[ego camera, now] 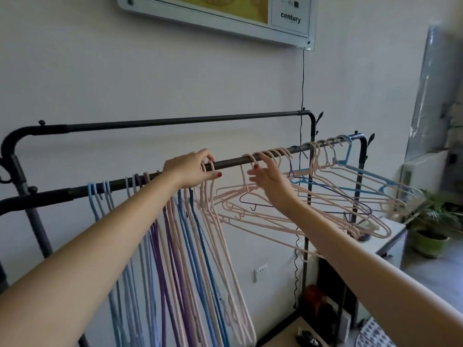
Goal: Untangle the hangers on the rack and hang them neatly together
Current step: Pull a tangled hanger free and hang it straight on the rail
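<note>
White wall panel, "century"

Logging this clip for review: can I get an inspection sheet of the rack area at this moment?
Surface: black metal rack rail, bare between the hands.
Job's things: neat blue, purple and pink wire hangers left; tangled pink and blue hangers right.
Clutter: nothing seen on the rail.
Grips: left hand pinches pink hooks; right hand open at a pink hook.
Cables: black cord down the wall.
Surroundings: potted plant, white wall socket.

The word "century" stands in black on the white panel of the wall board.
</note>
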